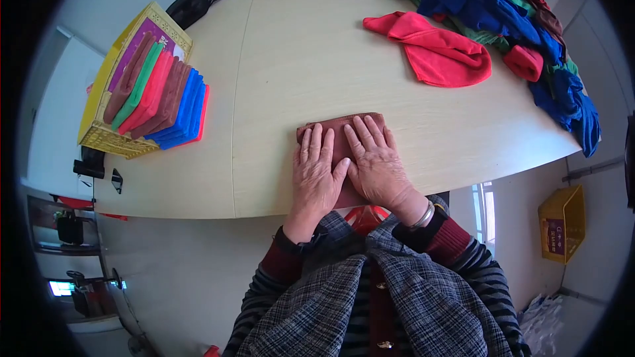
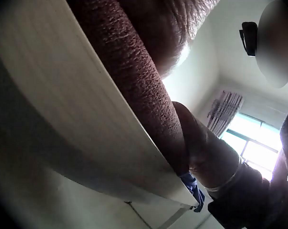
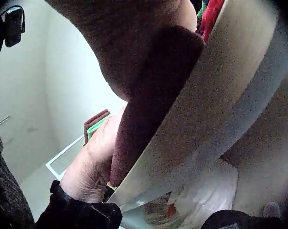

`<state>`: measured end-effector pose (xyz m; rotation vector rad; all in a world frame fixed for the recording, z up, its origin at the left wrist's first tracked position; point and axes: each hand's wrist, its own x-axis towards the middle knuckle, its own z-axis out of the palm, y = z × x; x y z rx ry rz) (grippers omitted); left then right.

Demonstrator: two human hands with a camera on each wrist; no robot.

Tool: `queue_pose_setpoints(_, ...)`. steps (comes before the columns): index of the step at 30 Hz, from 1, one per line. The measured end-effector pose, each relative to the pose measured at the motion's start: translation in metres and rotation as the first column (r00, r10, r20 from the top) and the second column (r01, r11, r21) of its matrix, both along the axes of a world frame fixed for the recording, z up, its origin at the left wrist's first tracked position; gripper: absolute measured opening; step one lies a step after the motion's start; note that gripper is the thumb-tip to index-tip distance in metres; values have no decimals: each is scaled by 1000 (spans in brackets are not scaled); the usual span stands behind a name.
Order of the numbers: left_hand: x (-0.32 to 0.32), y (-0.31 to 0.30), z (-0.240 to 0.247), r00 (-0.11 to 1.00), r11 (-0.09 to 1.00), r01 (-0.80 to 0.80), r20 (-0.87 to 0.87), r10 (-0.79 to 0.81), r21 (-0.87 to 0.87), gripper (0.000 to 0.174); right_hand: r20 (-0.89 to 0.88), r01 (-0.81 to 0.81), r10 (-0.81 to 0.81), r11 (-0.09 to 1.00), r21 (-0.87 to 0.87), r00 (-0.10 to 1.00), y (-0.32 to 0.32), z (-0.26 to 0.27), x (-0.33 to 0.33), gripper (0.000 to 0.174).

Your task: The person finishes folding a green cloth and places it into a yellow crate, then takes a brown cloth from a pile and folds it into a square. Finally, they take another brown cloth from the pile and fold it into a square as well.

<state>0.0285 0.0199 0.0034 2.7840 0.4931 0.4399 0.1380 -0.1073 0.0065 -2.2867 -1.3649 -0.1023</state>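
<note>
A folded brown cloth [image 1: 339, 122] lies at the table's front edge before the person. Both hands rest flat on top of it, fingers straight and pointing away from the body. On its left half is the left hand [image 1: 313, 173]; the right hand [image 1: 380, 170], with a bracelet at the wrist, covers the right half. The two thumbs meet near the middle. In the left wrist view the brown cloth [image 2: 134, 71] shows as a thick rounded fold along the table edge. Beneath the palms in the right wrist view, the same cloth [image 3: 153, 95] appears dark.
At the left, a yellow basket [image 1: 142, 149] holds a row of folded brown, green, red and blue cloths [image 1: 159, 92]. A loose red cloth [image 1: 446, 56] lies right of centre, beside a heap of crumpled cloths [image 1: 486, 6]. A black bag [image 1: 198, 1] sits at the back left.
</note>
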Motion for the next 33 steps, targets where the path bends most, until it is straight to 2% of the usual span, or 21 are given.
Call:
queue_pose_setpoints(10, -7, 0, -4, 999, 999, 12, 52, -14, 47, 66, 32, 10, -10, 1000, 0, 999, -6, 3, -2, 63)
queue_pose_setpoints(13, -14, -5, 4, 998, 997, -55, 3, 55, 48, 65, 35, 114, -111, 991, -73, 993, -13, 12, 1, 62)
queue_pose_setpoints(18, -16, -15, 13, 997, 997, -52, 59, 49, 50, 66, 125, 108, -106, 994, -11, 987, -6, 15, -5, 61)
queue_pose_setpoints(21, -7, -10, -1, 992, 998, 25, 123, -19, -51, 70, 151, -99, 100, 995, -16, 984, 8, -1, -8, 59)
queue_pose_setpoints(30, -7, -5, -11, 996, 998, 38, 80, -41, 49, 72, 156, -57, 61, 998, -33, 986, 6, -10, -7, 62)
queue_pose_setpoints(33, -7, -5, -9, 997, 998, 37, 68, -41, 46, 72, 80, -75, 77, 997, -36, 994, 6, -5, -7, 60)
